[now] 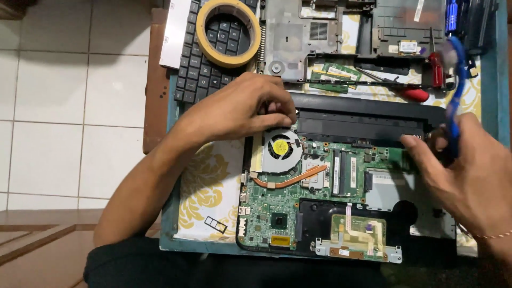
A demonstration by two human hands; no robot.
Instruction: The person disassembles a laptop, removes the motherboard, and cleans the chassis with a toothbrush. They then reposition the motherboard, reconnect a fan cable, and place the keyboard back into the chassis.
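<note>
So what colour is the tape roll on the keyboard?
Yellowish tan, the tape roll on the black keyboard; head view.

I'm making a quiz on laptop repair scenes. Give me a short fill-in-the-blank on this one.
1. The left hand rests its fingers by the round cooling ____ on the green motherboard.
2. The right hand holds a screwdriver with a ____ handle.
3. A roll of tape lies on the black ____.
4. A ____-coloured heat pipe runs from the fan.

Missing words: fan; blue; keyboard; copper
</note>
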